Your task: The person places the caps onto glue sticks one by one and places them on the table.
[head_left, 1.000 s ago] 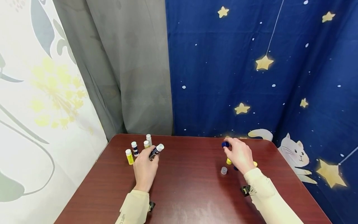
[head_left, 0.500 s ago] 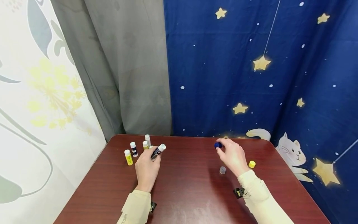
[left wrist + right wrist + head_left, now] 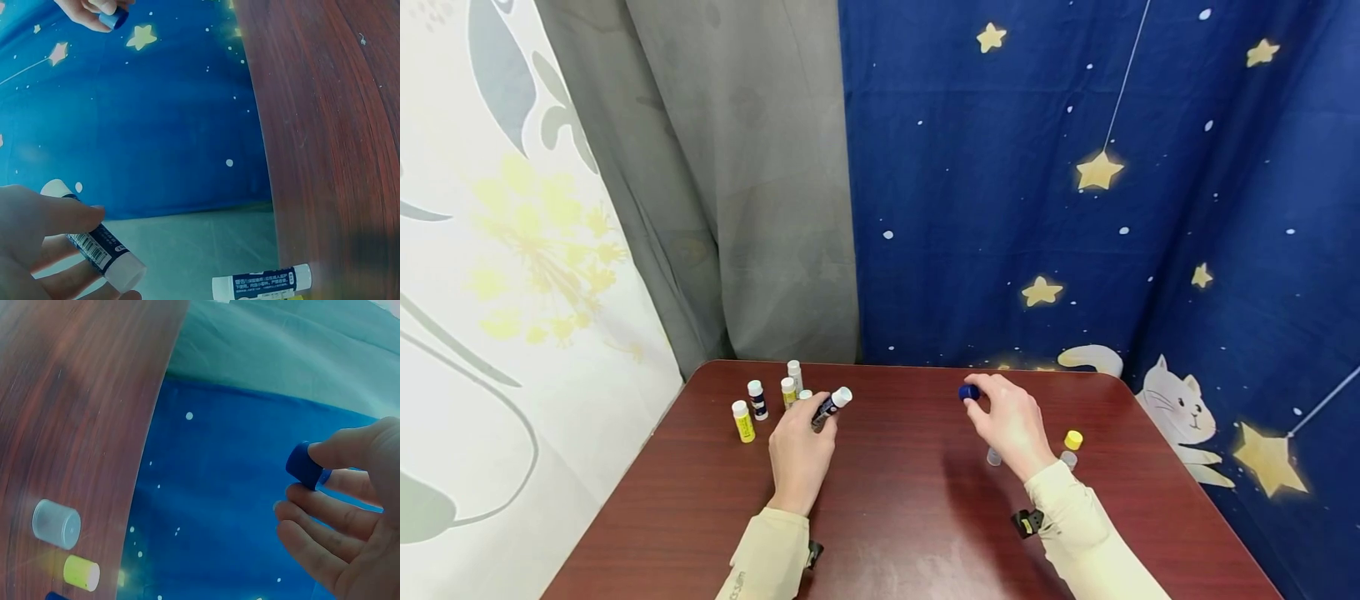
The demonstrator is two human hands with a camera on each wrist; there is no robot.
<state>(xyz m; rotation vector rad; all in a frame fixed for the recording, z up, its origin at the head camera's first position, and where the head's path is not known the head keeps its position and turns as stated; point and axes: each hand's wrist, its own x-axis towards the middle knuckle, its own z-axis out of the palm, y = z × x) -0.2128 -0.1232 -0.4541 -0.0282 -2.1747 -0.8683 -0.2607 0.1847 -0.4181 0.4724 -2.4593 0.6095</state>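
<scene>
My left hand [image 3: 801, 457] grips a navy-and-white glue stick [image 3: 829, 408] above the table's left half. The stick is tilted, its white end pointing up and right; the left wrist view shows a barcode on its label [image 3: 94, 250]. Over the right half, my right hand [image 3: 1011, 427] pinches a dark blue cap [image 3: 304, 465] between thumb and fingers, apart from the glue stick. Beyond my left hand several capless-looking glue sticks stand upright: a yellow one [image 3: 743, 422], a navy one [image 3: 757, 401], a second yellow one [image 3: 788, 392] and a white one [image 3: 794, 372].
Around my right wrist lie a yellow cap [image 3: 1073, 439], a clear cap [image 3: 1068, 459] and another clear cap [image 3: 993, 457], partly hidden by the hand. A blue cap [image 3: 55, 596] shows at the right wrist view's bottom edge. Curtains hang behind the brown table [image 3: 895, 467].
My right hand has moved left with the blue cap, uncovering caps near its wrist. My left hand has shifted slightly right with the glue stick.
</scene>
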